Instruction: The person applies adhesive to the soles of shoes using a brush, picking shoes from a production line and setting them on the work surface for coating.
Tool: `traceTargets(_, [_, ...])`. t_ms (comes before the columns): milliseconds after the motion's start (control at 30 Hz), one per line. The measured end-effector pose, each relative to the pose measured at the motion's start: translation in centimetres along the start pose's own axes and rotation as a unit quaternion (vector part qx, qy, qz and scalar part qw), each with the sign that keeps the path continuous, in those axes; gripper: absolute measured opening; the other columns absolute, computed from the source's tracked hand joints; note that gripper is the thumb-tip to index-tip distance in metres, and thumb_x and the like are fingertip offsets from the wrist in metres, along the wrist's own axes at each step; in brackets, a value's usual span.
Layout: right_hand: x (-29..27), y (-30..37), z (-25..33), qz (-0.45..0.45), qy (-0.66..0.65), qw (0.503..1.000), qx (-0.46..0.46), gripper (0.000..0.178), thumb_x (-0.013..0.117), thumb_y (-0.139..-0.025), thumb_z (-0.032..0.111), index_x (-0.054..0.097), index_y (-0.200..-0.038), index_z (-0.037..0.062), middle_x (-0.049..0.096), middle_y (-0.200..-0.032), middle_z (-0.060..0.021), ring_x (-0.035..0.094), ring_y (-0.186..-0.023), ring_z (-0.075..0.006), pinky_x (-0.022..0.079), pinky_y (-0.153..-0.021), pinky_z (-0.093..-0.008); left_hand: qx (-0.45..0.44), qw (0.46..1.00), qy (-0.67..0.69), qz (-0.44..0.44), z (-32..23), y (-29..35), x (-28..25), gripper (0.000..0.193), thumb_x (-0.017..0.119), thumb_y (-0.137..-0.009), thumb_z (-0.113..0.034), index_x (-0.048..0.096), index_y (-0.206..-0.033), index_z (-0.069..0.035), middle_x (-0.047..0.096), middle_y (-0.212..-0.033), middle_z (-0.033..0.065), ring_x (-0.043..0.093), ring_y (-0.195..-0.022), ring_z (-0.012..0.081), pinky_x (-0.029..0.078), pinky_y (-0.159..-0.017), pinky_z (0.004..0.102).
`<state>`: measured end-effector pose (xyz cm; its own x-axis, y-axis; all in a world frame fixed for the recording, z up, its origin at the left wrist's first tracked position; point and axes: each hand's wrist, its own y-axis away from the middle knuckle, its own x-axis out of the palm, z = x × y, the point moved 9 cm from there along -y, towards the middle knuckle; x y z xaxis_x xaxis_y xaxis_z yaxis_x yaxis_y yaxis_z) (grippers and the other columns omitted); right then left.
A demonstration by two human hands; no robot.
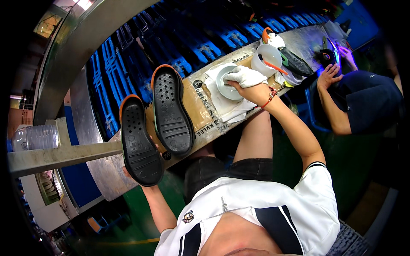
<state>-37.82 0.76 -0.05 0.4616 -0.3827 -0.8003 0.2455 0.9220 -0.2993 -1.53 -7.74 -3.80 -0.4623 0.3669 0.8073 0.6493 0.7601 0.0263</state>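
Observation:
My left hand grips a black shoe sole with an orange rim at one end. Its fingers wrap the edges and are mostly hidden beneath it. The sole's hollow inner face, with small holes and ridges, is turned up. A second matching sole lies on the bench beside it. My right hand is closed on a white cloth, which dips into a small white bowl. What the bowl contains is hard to make out. White paper lies under the bowl.
A white tub with an orange-handled tool stands right of the bowl. Beyond it lies another sole. Blue racks line the bench's far side. A metal bar crosses at left. A co-worker's hand is at far right.

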Motion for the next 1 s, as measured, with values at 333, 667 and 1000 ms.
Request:
traceTargets(333, [0.4,-0.2,-0.1,0.026,0.006,1.0,-0.012,0.011,0.064,-0.083,0.016,0.07,-0.09,0.0098,0.064,-0.091,-0.0123,0.063,-0.082,-0.032,0.051,-0.072,-0.0384,-0.034,0.984,-0.17,-0.031,1.3,-1.4,2.3,0.085,0.069,-0.071,-0.043,0.04,-0.137,0.003,0.05,-0.134,0.016,0.052,-0.12,0.0294,0.041,-0.104,0.0405])
traceTargets(667, [-3.5,0.7,2.5,-0.032,-0.078,0.996,-0.035,0.013,0.065,-0.084,0.01,0.069,-0.096,0.0053,0.064,-0.089,-0.0123,0.063,-0.081,-0.0282,0.049,-0.072,-0.0322,-0.063,0.955,-0.285,0.047,4.8,-5.5,8.4,0.1,0.082,-0.067,-0.031,0.025,-0.141,0.003,0.047,-0.132,0.015,0.051,-0.121,0.0267,0.041,-0.102,0.0389])
traceTargets(1000, [-4.8,2.2,10.1,-0.008,-0.25,0.963,-0.105,0.01,0.065,-0.084,0.011,0.07,-0.091,0.0059,0.068,-0.085,-0.0084,0.064,-0.077,-0.0253,0.051,-0.071,-0.0325,-0.063,0.932,-0.349,0.079,5.5,-6.1,10.5,0.126,0.087,-0.06,-0.037,0.005,-0.15,-0.004,0.03,-0.143,0.0141,0.037,-0.13,0.0254,0.035,-0.106,0.0392])
